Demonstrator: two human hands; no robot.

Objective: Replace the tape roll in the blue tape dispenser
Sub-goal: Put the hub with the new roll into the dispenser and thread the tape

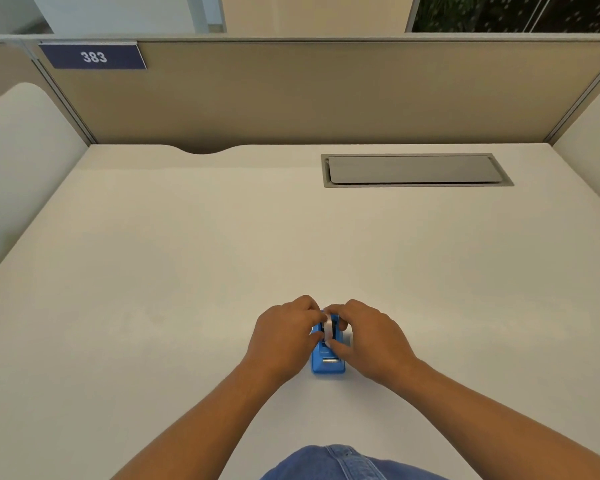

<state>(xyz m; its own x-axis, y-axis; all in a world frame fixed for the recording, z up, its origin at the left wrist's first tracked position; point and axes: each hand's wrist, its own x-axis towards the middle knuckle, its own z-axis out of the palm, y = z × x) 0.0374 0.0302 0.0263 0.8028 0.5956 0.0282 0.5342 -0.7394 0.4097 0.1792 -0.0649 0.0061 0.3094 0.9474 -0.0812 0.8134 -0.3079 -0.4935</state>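
Blue plastic is showing between two bare hands: the tape dispenser (pixel 328 358) is sitting on the pale surface (pixel 187 271), near its front edge, with its cutter end pointing toward the person. The left hand (pixel 284 332) is closing around the dispenser's left side, while the right hand (pixel 364 336) is curling over the right side, its grip pinched on the tape roll (pixel 328 328), which is standing upright at the top of the body. Whether the roll is seated in its slot or raised just above it cannot be told, since both hands are covering the dispenser's sides and far end. Farther back, a grey cable hatch (pixel 416 169) is lying flush in the surface, well apart from the hands. A tan partition (pixel 309 95) is carrying a navy plate (pixel 92 56) reading 383. Denim (pixel 343 464) is showing at the bottom edge, cut off.
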